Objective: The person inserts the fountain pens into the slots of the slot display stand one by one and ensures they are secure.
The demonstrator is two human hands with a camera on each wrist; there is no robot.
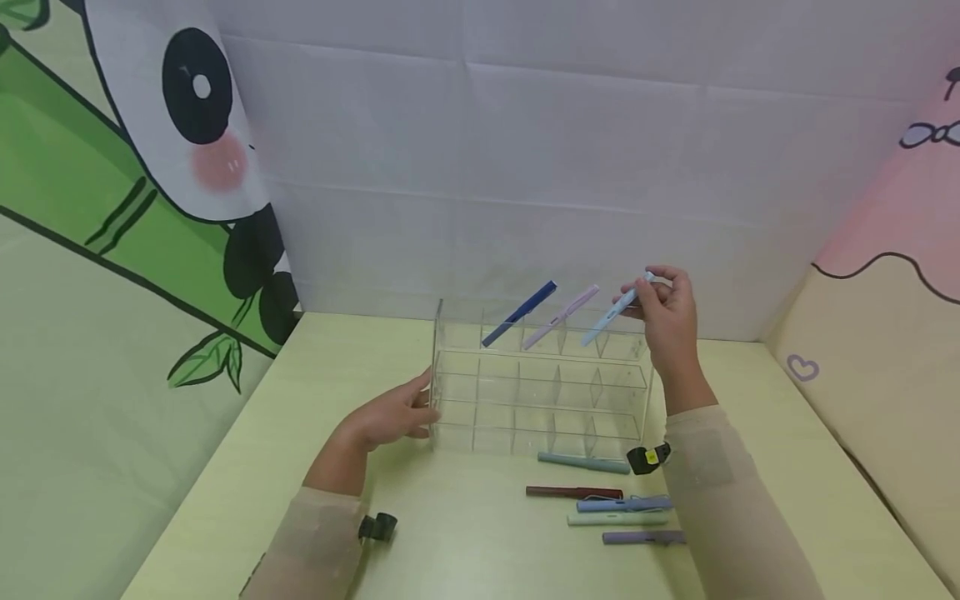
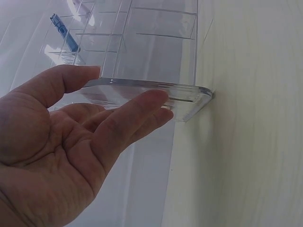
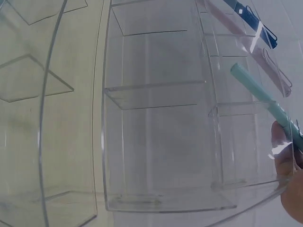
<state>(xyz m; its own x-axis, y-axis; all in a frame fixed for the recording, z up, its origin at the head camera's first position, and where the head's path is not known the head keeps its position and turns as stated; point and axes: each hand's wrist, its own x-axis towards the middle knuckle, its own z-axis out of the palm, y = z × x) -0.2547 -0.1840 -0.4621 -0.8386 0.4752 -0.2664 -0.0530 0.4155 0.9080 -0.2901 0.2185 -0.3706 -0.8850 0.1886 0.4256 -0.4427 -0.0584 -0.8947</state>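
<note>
Clear plastic tiered rack (image 1: pixel 547 357) — stands on the pale yellow table (image 1: pixel 465 533), with rows of square compartments rising in steps, so each row can be reached from the front.

Left hand (image 1: pixel 393 412): at the rack's left end panel (image 2: pixel 194 97), fingers fairly straight against it, thumb near its front edge; probably there to steady the light frame.

Right hand (image 1: pixel 670 312): pinches a slim light-blue pen (image 1: pixel 617 310) near its upper end, thumb against fingers. The high grip leaves the lower end free, angled down at the top row, fourth compartment from the left; whether it touches the bottom cannot be told.

Dark-blue clipped pen (image 1: pixel 519 314) and pale lilac clipped pen (image 1: pixel 561 317): top row, second and third compartments, one each, both leaning right, as the compartments look wider than the barrels and shallower than the pens' length.

Loose on the table, before the rack's right half — a grey-green pen (image 1: pixel 583 462), a dark-red pen (image 1: pixel 562 492), a periwinkle pen (image 1: pixel 618 505), a pale-green pen (image 1: pixel 615 519) and a greyish-purple pen (image 1: pixel 633 538); all lie roughly crosswise, near the right forearm, seemingly for easy reach.
</note>
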